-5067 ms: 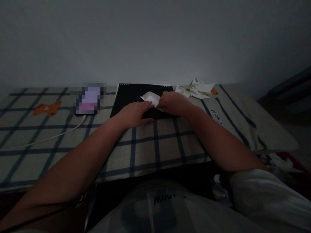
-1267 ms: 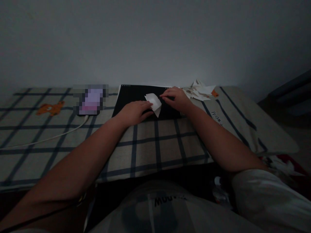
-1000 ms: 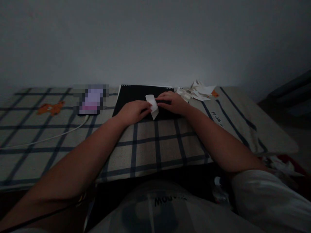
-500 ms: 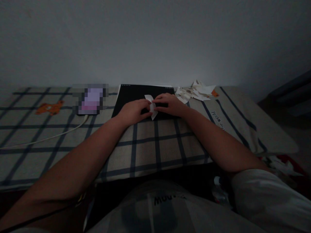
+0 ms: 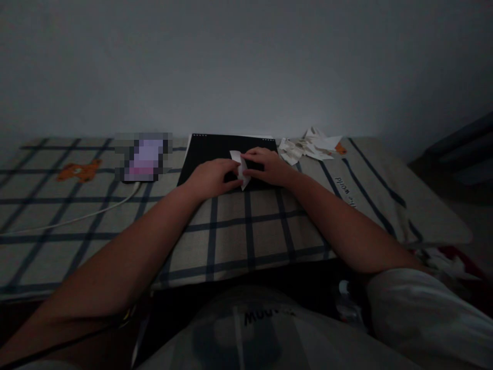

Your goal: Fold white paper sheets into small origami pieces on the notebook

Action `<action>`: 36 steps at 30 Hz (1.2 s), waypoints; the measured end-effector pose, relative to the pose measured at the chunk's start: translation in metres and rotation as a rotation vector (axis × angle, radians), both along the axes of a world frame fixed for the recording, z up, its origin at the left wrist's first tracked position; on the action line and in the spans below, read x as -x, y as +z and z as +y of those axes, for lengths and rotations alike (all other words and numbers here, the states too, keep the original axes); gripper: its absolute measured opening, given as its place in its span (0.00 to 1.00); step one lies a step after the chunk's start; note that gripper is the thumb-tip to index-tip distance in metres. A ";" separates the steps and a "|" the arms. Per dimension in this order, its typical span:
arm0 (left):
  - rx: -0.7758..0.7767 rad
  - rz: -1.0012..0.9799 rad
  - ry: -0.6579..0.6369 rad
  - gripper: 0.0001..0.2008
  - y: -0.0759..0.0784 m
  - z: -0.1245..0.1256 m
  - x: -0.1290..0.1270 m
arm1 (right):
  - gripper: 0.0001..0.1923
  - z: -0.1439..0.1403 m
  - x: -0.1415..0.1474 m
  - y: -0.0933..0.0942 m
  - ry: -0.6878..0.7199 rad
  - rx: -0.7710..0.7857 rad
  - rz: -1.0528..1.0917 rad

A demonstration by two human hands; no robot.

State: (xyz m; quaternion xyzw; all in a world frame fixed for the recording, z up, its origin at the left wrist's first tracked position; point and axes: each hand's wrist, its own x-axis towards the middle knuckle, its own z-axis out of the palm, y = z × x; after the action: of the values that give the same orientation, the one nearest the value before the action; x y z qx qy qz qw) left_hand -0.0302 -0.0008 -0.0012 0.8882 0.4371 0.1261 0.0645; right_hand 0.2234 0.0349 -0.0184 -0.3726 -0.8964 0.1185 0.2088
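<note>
A small white strip of paper (image 5: 243, 172) lies between my hands, over a black-covered pad (image 5: 223, 146) with punched holes along its far edge. From the left, my left hand (image 5: 213, 177) pinches the paper's edge between thumb and fingers. My right hand (image 5: 268, 165) grips the opposite edge, index finger near the top and thumb lower down. The pad's near edge is partly covered by both hands.
White paper scraps (image 5: 308, 145) are heaped right of the pad. To the left lie a phone (image 5: 144, 156), its screen pixelated, a white cable (image 5: 103, 209) and an orange bear figure (image 5: 79, 170) on the checked tablecloth (image 5: 246, 241). A plastic bottle (image 5: 348, 306) stands below the table edge.
My right fingers have shifted slightly on the paper, and its right edge looks a little more bent. My left hand has hardly moved.
</note>
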 end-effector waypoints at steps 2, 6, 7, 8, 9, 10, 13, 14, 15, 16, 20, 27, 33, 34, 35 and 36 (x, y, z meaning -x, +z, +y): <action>0.004 0.003 0.003 0.17 0.001 -0.001 -0.001 | 0.31 0.000 0.000 0.000 -0.002 0.006 -0.005; 0.007 0.007 -0.006 0.17 0.002 -0.002 -0.003 | 0.33 0.001 0.001 -0.001 0.013 0.025 -0.010; 0.007 0.006 -0.008 0.17 0.003 -0.003 -0.003 | 0.33 0.001 0.002 -0.002 0.017 0.027 -0.010; 0.008 0.005 -0.009 0.18 0.004 -0.003 -0.003 | 0.34 0.001 0.002 -0.002 0.021 0.028 -0.010; 0.014 0.003 -0.014 0.18 0.004 -0.003 -0.002 | 0.34 0.001 0.002 -0.003 0.024 0.027 -0.014; 0.022 0.001 -0.019 0.18 0.005 -0.003 -0.002 | 0.35 0.001 0.003 -0.003 0.025 0.026 -0.021; 0.052 -0.011 -0.040 0.18 0.007 -0.001 0.000 | 0.36 0.000 0.004 -0.002 0.010 0.025 -0.064; 0.059 -0.021 -0.049 0.18 0.006 0.000 0.001 | 0.36 -0.001 0.004 -0.002 0.005 0.026 -0.082; 0.062 -0.034 -0.061 0.17 0.006 0.001 0.001 | 0.36 -0.002 0.005 -0.001 0.001 0.025 -0.099; 0.063 -0.050 -0.073 0.17 0.005 0.002 0.002 | 0.37 -0.003 0.006 0.000 -0.002 0.023 -0.114; 0.064 -0.109 -0.122 0.17 0.002 0.007 0.005 | 0.39 -0.005 0.007 0.001 -0.011 0.016 -0.160; 0.077 -0.148 -0.143 0.18 0.002 0.010 0.006 | 0.40 -0.004 0.007 0.000 -0.004 0.010 -0.196; 0.078 -0.129 -0.155 0.20 0.006 0.012 0.008 | 0.38 -0.004 0.008 0.002 -0.027 0.027 -0.266; 0.076 -0.131 -0.170 0.19 0.006 0.012 0.009 | 0.37 -0.004 0.009 0.002 -0.028 0.031 -0.271; 0.075 -0.136 -0.184 0.19 0.006 0.013 0.010 | 0.37 -0.004 0.009 0.002 -0.027 0.034 -0.273; 0.074 -0.140 -0.195 0.18 0.006 0.013 0.011 | 0.37 -0.004 0.008 0.002 -0.023 0.037 -0.273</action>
State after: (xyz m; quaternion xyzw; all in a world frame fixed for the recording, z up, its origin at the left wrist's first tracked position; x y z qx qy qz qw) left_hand -0.0411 0.0121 0.0049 0.9126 0.3472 0.1648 0.1397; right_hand 0.2150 0.0309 -0.0160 -0.3992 -0.9099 0.0806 0.0792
